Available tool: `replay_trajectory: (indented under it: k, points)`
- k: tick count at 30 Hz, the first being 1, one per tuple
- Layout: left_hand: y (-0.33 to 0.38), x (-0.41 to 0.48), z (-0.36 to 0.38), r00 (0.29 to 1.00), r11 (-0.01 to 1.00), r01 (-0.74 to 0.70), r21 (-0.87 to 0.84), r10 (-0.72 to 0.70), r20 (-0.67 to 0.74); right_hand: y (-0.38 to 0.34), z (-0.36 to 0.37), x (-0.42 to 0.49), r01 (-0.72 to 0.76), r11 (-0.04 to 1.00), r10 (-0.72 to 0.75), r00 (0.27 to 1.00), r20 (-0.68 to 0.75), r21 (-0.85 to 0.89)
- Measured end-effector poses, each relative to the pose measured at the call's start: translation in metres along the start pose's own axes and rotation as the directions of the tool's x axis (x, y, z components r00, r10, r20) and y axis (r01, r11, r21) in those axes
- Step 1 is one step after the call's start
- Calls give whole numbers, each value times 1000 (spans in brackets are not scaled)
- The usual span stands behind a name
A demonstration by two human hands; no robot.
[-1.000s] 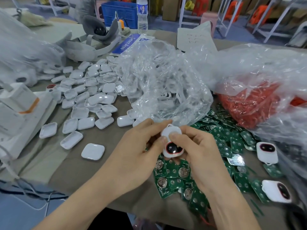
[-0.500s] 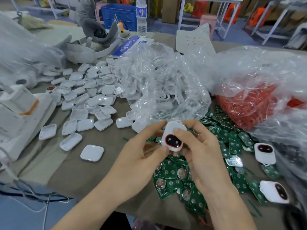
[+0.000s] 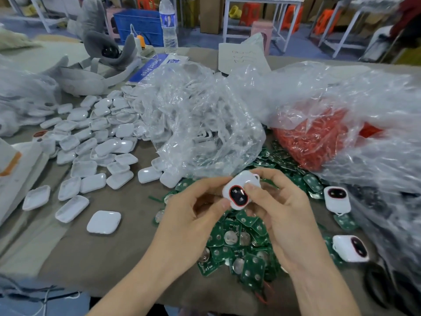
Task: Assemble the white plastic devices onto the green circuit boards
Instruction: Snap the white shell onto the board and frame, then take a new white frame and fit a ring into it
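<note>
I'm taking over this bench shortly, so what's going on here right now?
A person is holding one white device in both hands. The left hand pinches its left edge and the right hand grips its right side, above a pile of green circuit boards. A second device and a third device lie on the table to the right. Loose white shells cover the left.

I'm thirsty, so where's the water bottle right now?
In the head view, the water bottle stands upright at the far edge of the table, left of centre, beside the blue crate and just beyond the blue sign.
</note>
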State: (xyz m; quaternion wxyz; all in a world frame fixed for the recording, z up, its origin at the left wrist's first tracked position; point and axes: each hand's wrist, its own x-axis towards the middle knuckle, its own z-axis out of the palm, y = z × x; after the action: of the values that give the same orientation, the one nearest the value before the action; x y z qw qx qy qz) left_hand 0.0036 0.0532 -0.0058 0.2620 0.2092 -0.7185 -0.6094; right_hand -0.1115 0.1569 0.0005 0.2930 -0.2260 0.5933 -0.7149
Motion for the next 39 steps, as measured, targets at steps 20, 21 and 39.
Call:
replay_trajectory:
  k: [20,21,39]
  points:
    - [-27,188,0,963,289,-122,950,-196,184,8,-124,-9,-87,624,-488,734,-473,-777]
    - [-25,190,-2,961,294,-103,950,-216,171,8,-122,-8,-75,651,-471,741,-480,-755]
    - [-19,214,9,978,455,-111,884,-106,178,-14,-91,19,78,770,-402,829,-388,-633]
